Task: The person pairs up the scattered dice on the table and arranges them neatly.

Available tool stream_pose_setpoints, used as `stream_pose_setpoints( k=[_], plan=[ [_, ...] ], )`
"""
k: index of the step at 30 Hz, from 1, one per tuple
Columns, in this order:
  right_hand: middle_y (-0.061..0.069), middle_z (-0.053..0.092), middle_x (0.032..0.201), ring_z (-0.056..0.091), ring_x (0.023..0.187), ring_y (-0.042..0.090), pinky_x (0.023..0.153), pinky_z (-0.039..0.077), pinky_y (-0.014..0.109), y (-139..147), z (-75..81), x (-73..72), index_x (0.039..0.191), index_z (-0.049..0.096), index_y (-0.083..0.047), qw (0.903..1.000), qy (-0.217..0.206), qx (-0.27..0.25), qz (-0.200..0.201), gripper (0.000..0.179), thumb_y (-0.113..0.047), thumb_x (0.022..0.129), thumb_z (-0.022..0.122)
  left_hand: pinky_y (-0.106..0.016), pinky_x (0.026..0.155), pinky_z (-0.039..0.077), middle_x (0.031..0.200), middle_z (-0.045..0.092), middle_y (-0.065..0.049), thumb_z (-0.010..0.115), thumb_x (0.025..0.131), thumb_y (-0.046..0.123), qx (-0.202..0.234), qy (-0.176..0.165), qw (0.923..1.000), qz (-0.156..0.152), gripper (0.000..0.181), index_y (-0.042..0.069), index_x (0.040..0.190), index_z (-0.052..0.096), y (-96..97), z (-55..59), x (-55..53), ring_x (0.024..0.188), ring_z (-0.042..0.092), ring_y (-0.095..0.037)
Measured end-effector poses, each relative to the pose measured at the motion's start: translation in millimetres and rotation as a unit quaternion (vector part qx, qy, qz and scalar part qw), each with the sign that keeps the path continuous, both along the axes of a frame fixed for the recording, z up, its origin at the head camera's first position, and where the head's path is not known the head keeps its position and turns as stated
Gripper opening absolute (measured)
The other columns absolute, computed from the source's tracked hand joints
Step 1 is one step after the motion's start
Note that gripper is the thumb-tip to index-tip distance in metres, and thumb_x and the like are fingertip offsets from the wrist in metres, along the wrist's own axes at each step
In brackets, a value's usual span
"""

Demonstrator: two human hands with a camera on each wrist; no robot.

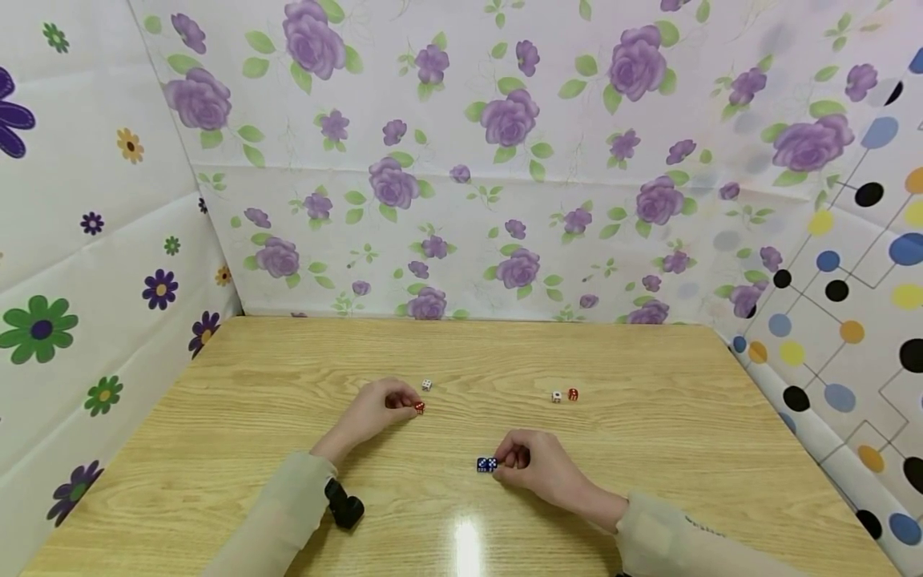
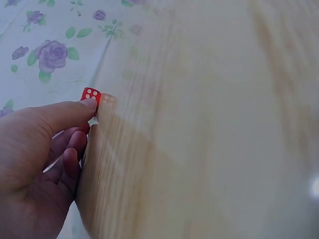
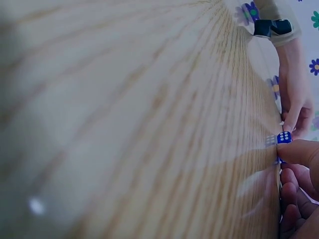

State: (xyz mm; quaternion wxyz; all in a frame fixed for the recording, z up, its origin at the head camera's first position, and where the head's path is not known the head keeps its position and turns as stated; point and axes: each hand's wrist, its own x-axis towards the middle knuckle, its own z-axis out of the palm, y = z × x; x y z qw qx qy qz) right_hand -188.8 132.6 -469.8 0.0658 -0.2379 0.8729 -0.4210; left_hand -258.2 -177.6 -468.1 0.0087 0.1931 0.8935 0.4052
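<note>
Pinching, left hand (image 1: 375, 413) grips red die (image 1: 420, 408), right hand (image 1: 542, 471) blue dice (image 1: 486, 465) lined up crosswise.

On the counter (image 1: 461, 353), a white-pipped red die (image 1: 420, 408) lies left of two blue dice (image 1: 483, 465), seemingly touching side by side.

Looks like varnished wood, smooth and glossy, on the tabletop (image 1: 461, 353) across the lower half of the frame (mirrors light at bottom centre). Seems shiny plastic on the red die (image 1: 420, 408) and blue dice (image 1: 482, 465), lower centre. Appears matt cloth on the sleeves (image 1: 284, 497), lower left and right; looks thin and creased on the flowered backdrop (image 1: 461, 144), upper half.
</note>
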Motion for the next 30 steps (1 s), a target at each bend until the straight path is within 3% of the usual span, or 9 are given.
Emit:
stream_pose_setpoints(
  k=[12, 30],
  plan=[
    [-0.004, 0.064, 0.078, 0.052, 0.067, 0.002, 0.059, 0.045, 0.019, 0, -0.4, 0.0, 0.088, 0.07, -0.015, 1.0, 0.004, 0.001, -0.003, 0.011, -0.013, 0.082, 0.079, -0.023, 0.066, 0.047, 0.087, 0.065, -0.001, 0.074, 0.087, 0.011, -0.013, 0.01, 0.9998, -0.013, 0.01, 0.014, 0.097, 0.074, 6.6, 2.4, 2.0, 0.073, 0.055, -0.011],
    [-0.005, 0.063, 0.078, 0.052, 0.067, 0.002, 0.06, 0.045, 0.019, 1, -0.7, -0.3, 0.087, 0.07, -0.016, 1.0, 0.007, 0.004, -0.003, 0.011, -0.014, 0.082, 0.079, -0.019, 0.063, 0.046, 0.08, 0.064, 0.0, 0.076, 0.084, 0.007, -0.013, 0.03, 0.9988, -0.035, 0.007, 0.01, 0.091, 0.073, 44.4, 2.5, 12.6, 0.07, 0.052, -0.007]
  ],
)
